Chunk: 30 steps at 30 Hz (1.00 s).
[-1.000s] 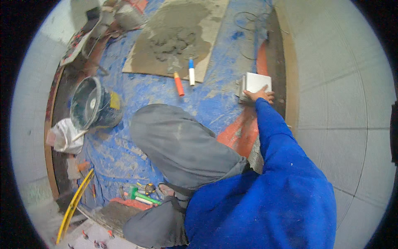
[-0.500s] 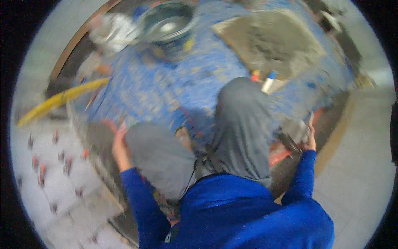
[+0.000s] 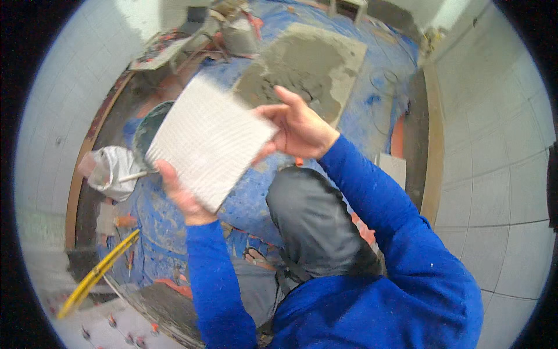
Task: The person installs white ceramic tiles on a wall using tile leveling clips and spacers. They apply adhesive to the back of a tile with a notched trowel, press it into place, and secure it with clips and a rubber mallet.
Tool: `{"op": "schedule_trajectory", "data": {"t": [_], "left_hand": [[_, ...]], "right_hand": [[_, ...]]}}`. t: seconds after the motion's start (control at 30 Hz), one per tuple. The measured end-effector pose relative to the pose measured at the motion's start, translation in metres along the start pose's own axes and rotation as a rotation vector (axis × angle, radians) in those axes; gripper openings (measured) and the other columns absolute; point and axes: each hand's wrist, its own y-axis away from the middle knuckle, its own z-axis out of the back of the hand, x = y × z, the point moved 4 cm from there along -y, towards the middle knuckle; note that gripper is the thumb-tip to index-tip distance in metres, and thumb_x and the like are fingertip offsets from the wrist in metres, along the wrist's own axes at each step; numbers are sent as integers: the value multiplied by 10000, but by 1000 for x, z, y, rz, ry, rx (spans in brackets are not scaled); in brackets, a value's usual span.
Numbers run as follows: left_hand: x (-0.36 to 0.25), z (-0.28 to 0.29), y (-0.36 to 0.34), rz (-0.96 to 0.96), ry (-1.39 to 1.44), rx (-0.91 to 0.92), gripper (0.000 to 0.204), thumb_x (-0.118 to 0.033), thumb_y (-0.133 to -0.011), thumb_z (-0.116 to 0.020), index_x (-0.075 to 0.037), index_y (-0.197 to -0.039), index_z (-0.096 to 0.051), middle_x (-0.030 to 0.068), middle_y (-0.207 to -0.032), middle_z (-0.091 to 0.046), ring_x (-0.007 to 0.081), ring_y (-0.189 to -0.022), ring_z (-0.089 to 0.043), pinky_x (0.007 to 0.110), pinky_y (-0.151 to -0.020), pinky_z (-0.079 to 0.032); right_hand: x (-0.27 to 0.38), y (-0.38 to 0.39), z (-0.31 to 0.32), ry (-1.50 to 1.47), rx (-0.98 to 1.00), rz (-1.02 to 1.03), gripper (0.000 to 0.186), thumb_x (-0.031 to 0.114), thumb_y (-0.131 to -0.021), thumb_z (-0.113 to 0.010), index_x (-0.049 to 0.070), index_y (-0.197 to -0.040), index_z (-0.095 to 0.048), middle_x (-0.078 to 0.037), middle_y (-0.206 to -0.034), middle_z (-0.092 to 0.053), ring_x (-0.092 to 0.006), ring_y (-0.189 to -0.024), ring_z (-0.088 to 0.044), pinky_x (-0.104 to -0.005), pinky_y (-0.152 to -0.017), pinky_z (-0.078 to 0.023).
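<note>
My left hand (image 3: 185, 195) grips the lower left edge of a square, off-white tile (image 3: 209, 142), thumb along the near side and the other fingers hidden underneath. The tile is tilted, its upward face finely ribbed and its edges a little blurred. Against its right corner is my right hand (image 3: 299, 128), palm toward the tile, thumb raised off it and fingers spread; some fingertips pass behind the edge. Beyond the tile lies a board (image 3: 349, 64) spread with grey wet mortar (image 3: 302, 55). A dark green bucket (image 3: 144, 136) is partly hidden behind the tile.
Blue sheeting (image 3: 168, 232) covers the floor. To the left are a white sack (image 3: 116, 171) and a curved yellow tool (image 3: 99, 273). Laid tiles with small red-and-dark clips (image 3: 131, 334) are at lower left. Another tile (image 3: 393, 168) stands by my right sleeve. A pail (image 3: 239, 38) sits at the back.
Both hands have come up from beside my knees to in front of me, with the tile now raised between them. The view has turned to the right and shows more of the room.
</note>
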Motion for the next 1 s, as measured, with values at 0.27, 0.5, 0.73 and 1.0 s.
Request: {"op": "schedule_trajectory", "data": {"t": [0.27, 0.5, 0.73, 1.0], "left_hand": [[35, 131, 11, 241, 320, -207, 645, -380, -1043, -537, -38, -1564, -371, 164, -1613, -388, 387, -1462, -387, 582, -1217, -279], [75, 154, -18, 356, 280, -257, 682, -485, -1040, -501, -45, -1551, -397, 172, -1594, -413, 388, -1430, -423, 595, -1190, -314], [86, 158, -26, 361, 108, -411, 688, -536, -1032, -478, -53, -1520, -438, 161, -1545, -475, 374, -1362, -504, 550, -1126, -419], [84, 167, -25, 332, -25, -603, 693, -551, -1011, -489, -65, -1504, -455, 148, -1507, -512, 374, -1325, -531, 532, -1098, -446]], "right_hand": [[-62, 101, 360, 1344, -1487, -554, 668, 399, -833, -763, -67, -1267, -563, -297, -1171, -684, -470, -1066, -675, -471, -950, -545], [-105, 84, 507, 958, -1580, -185, 553, 328, -843, -747, -73, -1202, -620, -313, -1140, -689, -460, -1098, -668, -480, -944, -532], [-76, 104, 438, 671, -1368, -127, 509, 263, -920, -693, -66, -1281, -552, -160, -888, -665, -232, -676, -674, -401, -587, -554], [-133, 61, 385, 986, -1360, -98, 756, 363, -768, -908, -66, -1226, -486, -189, -970, -640, -289, -919, -666, -410, -805, -555]]}}
